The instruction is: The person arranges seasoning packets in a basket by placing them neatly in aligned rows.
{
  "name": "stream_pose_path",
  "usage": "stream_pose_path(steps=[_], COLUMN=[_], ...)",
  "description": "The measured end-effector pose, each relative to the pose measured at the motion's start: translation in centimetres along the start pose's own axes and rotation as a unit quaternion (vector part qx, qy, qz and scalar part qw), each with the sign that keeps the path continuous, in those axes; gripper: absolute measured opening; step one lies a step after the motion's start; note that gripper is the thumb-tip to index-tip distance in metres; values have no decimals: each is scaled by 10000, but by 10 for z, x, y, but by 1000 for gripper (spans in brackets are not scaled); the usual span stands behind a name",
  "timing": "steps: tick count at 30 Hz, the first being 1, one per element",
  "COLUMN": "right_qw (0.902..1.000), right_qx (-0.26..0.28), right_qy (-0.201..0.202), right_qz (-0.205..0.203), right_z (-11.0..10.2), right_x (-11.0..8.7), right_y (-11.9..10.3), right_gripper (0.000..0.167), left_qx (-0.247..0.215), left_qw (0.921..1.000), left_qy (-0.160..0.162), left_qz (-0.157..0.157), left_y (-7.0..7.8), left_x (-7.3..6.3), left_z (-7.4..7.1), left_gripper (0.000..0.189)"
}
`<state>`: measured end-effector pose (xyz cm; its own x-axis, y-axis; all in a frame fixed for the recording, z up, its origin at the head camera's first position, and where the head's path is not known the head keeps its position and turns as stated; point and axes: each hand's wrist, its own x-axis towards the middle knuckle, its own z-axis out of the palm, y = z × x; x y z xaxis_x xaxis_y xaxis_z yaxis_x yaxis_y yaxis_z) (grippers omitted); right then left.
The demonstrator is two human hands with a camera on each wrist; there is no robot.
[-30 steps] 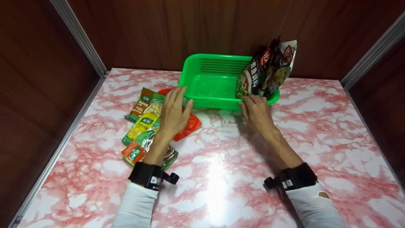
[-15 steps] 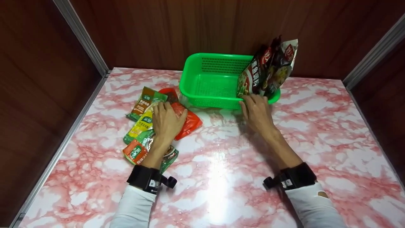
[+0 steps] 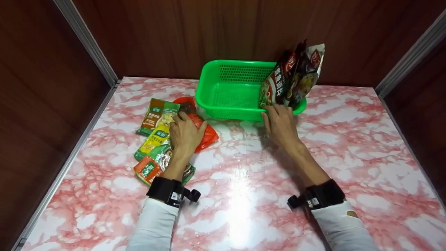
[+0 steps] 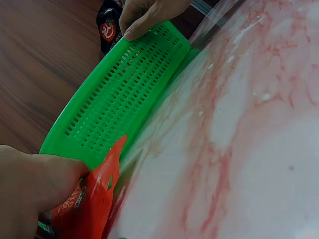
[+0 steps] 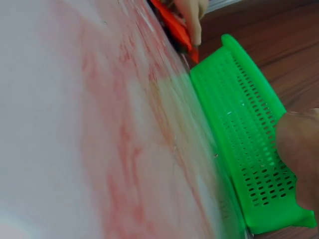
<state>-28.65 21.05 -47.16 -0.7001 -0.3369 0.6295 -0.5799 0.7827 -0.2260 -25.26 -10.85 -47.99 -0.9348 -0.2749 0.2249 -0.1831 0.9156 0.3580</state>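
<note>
My left hand lies over a loose pile of food packets, fingers curled down and thumb against a shiny red packet. In the left wrist view that red packet stands with its edge raised beside the thumb. My right hand grips the front rim of a green plastic basket near its right end, thumb outside the wall. Two dark seasoning pouches lean upright in the basket's right end. Left of the left hand lie a brown-and-green packet, a yellow packet and an orange-red packet.
The basket stands at the back of a pink-and-white marbled table, close to a dark wood panel. Panels with metal edge strips enclose both sides. A black wrist camera band sits on each forearm.
My left hand has moved from beside the basket's front left corner down and left onto the packets, its fingers curling over them. The right hand has stayed on the basket rim.
</note>
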Motion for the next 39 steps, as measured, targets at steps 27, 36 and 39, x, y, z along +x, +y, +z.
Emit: stream_pose_path(steps=[27, 36, 39], right_qw=[10000, 10000, 10000], right_qx=[24, -27, -17], right_qy=[-42, -76, -87], right_qz=[32, 16, 41], right_z=[0, 1, 0], right_x=[-1, -1, 0], right_y=[0, -1, -1], right_gripper=[30, 27, 28], left_qx=[-2591, -3331, -3529], left_qw=[9511, 9253, 9203], left_qy=[-958, -821, -626], left_qz=[-1379, -1615, -1569], left_y=[-27, -31, -31], left_x=[21, 18, 16], left_z=[-9, -19, -25], left_gripper=[113, 106, 104])
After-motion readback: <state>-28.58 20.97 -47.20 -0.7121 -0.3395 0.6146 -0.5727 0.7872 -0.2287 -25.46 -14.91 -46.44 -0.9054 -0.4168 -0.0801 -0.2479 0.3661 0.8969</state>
